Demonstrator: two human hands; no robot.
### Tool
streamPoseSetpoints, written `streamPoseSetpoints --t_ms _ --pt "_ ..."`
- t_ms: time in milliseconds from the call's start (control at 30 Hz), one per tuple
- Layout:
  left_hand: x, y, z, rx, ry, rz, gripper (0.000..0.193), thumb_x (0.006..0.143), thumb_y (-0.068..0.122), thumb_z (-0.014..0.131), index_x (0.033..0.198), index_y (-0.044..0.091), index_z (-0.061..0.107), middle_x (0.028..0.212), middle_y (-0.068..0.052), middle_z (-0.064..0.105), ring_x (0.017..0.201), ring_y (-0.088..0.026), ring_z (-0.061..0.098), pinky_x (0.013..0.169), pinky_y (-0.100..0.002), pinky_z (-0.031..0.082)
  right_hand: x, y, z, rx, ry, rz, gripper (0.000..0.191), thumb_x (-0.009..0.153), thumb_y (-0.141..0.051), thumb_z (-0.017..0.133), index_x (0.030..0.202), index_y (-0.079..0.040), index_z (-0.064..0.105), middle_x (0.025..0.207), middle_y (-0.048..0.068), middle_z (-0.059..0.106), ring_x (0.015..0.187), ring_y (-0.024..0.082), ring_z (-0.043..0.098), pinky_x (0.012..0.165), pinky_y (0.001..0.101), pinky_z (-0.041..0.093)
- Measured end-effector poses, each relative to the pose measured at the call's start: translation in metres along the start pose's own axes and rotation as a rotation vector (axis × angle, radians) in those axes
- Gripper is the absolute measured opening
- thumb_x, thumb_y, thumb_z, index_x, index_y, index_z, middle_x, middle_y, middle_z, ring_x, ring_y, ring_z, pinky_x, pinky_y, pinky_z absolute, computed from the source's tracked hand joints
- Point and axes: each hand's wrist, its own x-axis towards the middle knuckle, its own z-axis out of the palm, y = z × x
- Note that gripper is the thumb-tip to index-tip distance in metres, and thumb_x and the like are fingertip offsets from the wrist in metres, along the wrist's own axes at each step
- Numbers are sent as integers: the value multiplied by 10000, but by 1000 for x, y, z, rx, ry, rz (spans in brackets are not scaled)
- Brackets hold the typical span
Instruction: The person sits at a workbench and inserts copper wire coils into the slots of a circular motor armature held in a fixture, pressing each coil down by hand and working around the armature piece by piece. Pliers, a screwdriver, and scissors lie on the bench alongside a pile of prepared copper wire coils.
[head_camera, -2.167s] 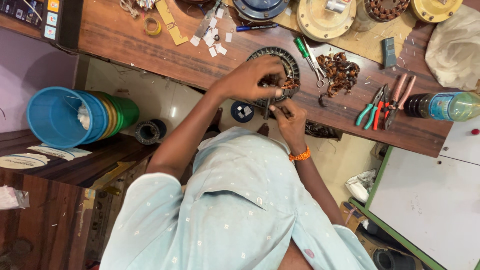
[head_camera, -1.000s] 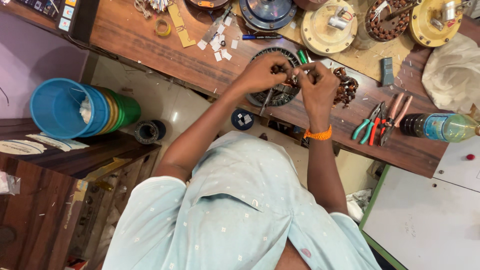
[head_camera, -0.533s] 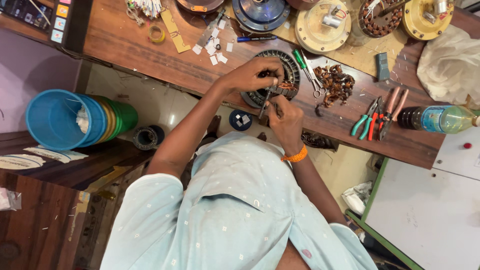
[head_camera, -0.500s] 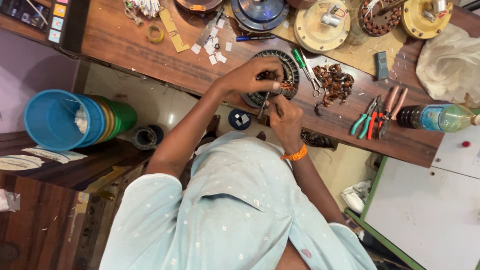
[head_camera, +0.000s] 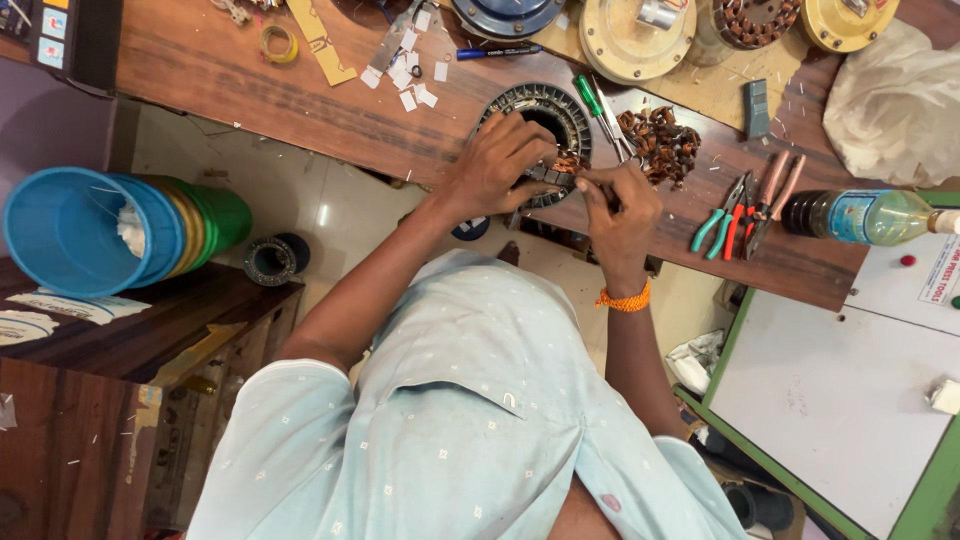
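Note:
A dark round slotted stator ring (head_camera: 548, 108) lies at the near edge of the wooden workbench (head_camera: 230, 75). My left hand (head_camera: 497, 162) presses down on its near rim and holds it steady. My right hand (head_camera: 617, 203), with an orange band on the wrist, has its fingers pinched together on a bunch of copper wire (head_camera: 568, 163) at the ring's near right side. The two hands almost touch. The fingertips hide how the wire sits in the slots.
Beside the ring lie a green-handled screwdriver (head_camera: 592, 100) and a heap of copper wire scraps (head_camera: 660, 142). Pliers (head_camera: 738, 212) and a bottle (head_camera: 862, 214) are at the right. White paper bits (head_camera: 410, 75), a blue marker (head_camera: 497, 50) and round covers (head_camera: 636, 36) lie farther back. Stacked buckets (head_camera: 95, 230) stand at the left.
About a second ago my right hand was lifted over the ring's far right side. It has come back down to the near rim, next to my left hand, which stayed on the ring.

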Motion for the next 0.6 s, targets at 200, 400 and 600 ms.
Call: streamPoseSetpoints --t_ms 200,400,600 --pt "9 17 -11 -31 19 -96 432 829 326 873 1083 106 602 1069 -70 623 998 -289 577 853 -446 431 30 3 12 10 -32 49 92 891 15 808 954 13 740 795 84 610 654 148 480 598 316 387" --pt "45 22 -4 -235 -58 -632 315 797 267 735 1058 102 676 816 -76 675 789 -271 650 710 -424 485 50 8 22 10 2 147 93 874 -43 846 908 -9 767 723 40 603 627 112 461 560 310 368" --pt "39 -9 -6 -576 -199 -680 111 851 135 681 877 27 674 846 -63 663 812 -198 623 752 -367 498 38 -14 20 22 31 71 106 917 -47 825 945 1 735 777 66 610 673 126 524 611 307 423"
